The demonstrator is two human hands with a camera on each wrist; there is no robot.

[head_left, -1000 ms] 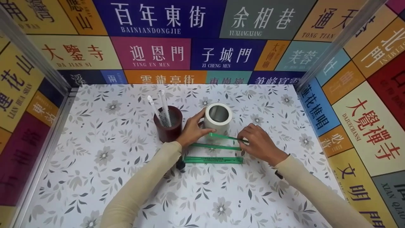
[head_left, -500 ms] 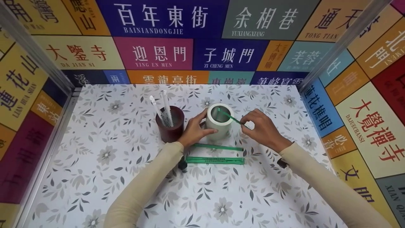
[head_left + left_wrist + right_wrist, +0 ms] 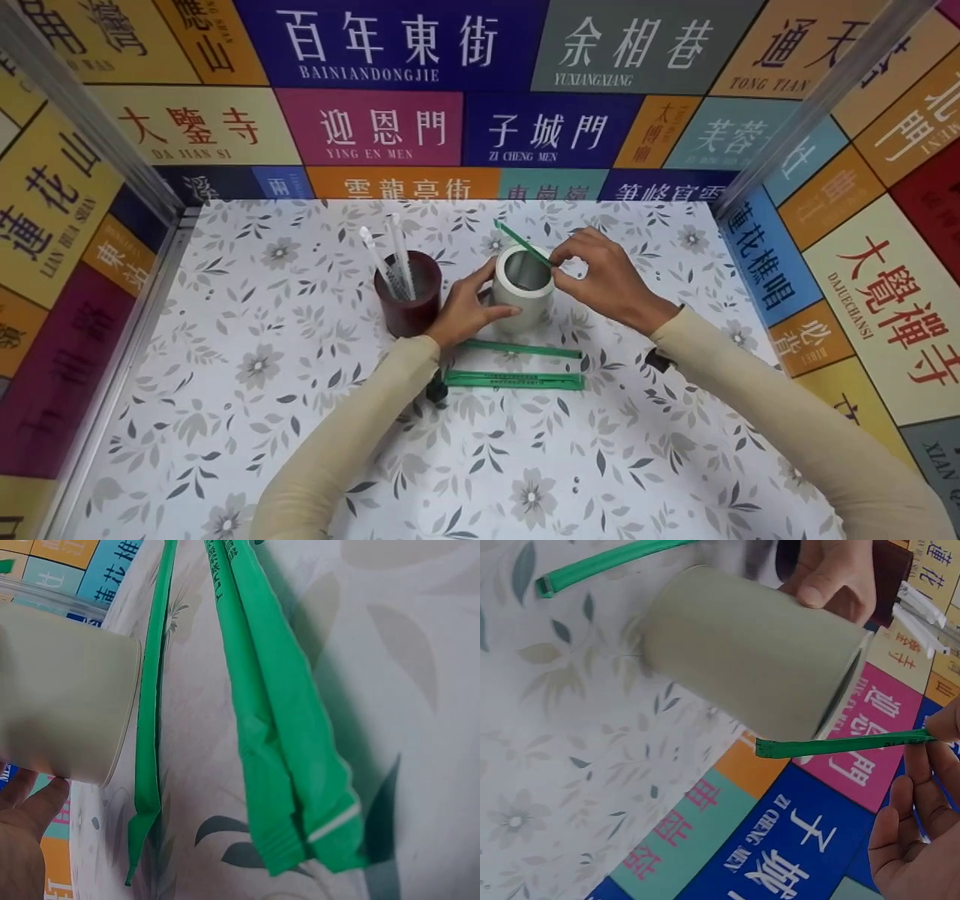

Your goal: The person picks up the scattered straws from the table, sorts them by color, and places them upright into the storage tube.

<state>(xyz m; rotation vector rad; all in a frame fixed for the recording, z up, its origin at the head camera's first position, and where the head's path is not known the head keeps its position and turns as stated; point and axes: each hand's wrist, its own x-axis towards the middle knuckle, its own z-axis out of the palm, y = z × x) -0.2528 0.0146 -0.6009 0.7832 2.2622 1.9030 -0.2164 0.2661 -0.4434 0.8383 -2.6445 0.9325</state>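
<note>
My left hand (image 3: pixel 466 309) holds the side of a pale grey-green cup (image 3: pixel 525 306) standing upright, thumb toward me and fingers around the back. My right hand (image 3: pixel 600 276) pinches one end of a slim green packet (image 3: pixel 516 236) between thumb and fingertips. In the head view the packet slants across the cup's mouth, its free end pointing up and left past the rim. The right wrist view shows the packet (image 3: pixel 840 748) beside the open end of the cup (image 3: pixel 750 652). Nearer me lie a single green packet (image 3: pixel 525 349) and a pair of green packets (image 3: pixel 517 380).
Left of the cup stands a dark red holder (image 3: pixel 411 313) with white wrapped sticks (image 3: pixel 402 259) leaning in it, close to my left hand. A floral cloth (image 3: pixel 525 457) covers the table. Sign-printed panels (image 3: pixel 367 127) wall the back and sides.
My right hand has lifted the green packet from in front of the cup, up and back over its mouth. My left hand stays on the cup.
</note>
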